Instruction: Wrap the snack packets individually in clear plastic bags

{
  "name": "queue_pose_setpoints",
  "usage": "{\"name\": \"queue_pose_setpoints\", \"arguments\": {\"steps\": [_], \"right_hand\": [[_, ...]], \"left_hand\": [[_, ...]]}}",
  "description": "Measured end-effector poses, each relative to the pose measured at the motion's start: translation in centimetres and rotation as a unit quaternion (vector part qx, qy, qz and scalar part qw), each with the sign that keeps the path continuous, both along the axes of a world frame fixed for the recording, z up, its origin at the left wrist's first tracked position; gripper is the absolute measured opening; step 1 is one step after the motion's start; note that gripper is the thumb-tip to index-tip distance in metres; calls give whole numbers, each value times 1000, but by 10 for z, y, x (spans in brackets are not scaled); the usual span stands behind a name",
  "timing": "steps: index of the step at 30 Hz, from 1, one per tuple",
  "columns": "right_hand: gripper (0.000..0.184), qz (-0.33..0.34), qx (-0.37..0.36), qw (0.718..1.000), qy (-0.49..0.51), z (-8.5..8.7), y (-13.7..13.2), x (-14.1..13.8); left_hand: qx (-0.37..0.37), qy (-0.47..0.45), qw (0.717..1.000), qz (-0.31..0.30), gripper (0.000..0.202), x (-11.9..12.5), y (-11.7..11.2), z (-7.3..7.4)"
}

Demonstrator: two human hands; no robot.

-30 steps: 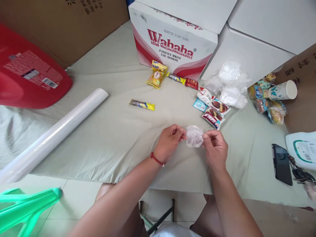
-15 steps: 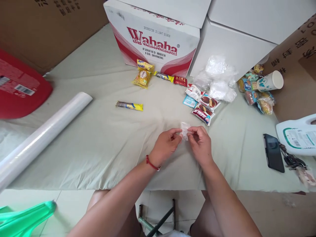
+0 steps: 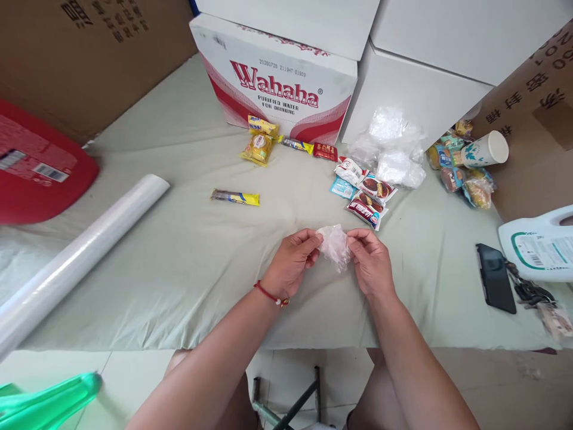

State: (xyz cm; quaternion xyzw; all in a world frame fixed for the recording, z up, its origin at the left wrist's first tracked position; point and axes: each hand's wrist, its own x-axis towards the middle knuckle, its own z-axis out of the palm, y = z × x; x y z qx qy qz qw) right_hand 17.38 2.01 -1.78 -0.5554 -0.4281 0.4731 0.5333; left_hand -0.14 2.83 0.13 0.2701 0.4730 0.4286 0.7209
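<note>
A crumpled piece of clear plastic film (image 3: 335, 246), perhaps a thin bag, is stretched between my two hands above the cloth. My left hand (image 3: 293, 257), with a red cord bracelet on the wrist, pinches its left edge. On the opposite edge, my right hand (image 3: 369, 257) pinches with thumb and fingers. Just beyond the hands lie a maroon-and-white snack packet (image 3: 364, 209), a second one (image 3: 378, 188), a white packet (image 3: 351, 171) and a light blue packet (image 3: 343, 187). Farther left is a yellow-ended snack bar (image 3: 235, 197).
Folded clear plastic (image 3: 396, 158) is heaped by the white boxes (image 3: 423, 89). A Wahaha carton (image 3: 277, 77) stands at the back, yellow snack packs before it. Left lies a roll of plastic film (image 3: 85, 263); right are a paper cup (image 3: 486, 149), phone (image 3: 496, 278) and white jug (image 3: 541, 245).
The plastic has opened out from a small bunched piece to a wider crumpled one. My hands have moved slightly apart, both still pinching it.
</note>
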Motion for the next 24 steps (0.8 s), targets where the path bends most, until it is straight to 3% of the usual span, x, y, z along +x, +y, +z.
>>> {"name": "queue_pose_setpoints", "arguments": {"steps": [2, 4, 7, 9, 12, 16, 21, 24], "right_hand": [[25, -8, 78, 992, -95, 2, -4, 1], [32, 29, 144, 970, -191, 3, -7, -1], [38, 97, 163, 946, -264, 2, -11, -5], [25, 91, 125, 962, -225, 0, -10, -6], [20, 42, 35, 997, -47, -1, -6, -2], [32, -29, -64, 984, 163, 4, 0, 4], [40, -52, -99, 980, 162, 10, 2, 4], [39, -56, -103, 979, 167, 11, 2, 7]], "left_hand": [[19, 33, 998, 40, 33, 1, 1, -1], [51, 69, 994, 67, 29, 2, 0, -3], [92, 79, 991, 54, 23, 5, -1, -4], [100, 69, 991, 57, 18, 5, -2, -5], [79, 31, 990, 108, 14, 4, -1, -4], [30, -33, 986, 161, 17, 2, 3, -1], [32, 8, 987, 158, 27, 4, 6, -5], [69, 104, 975, 186, 27, 2, 6, -9]]}}
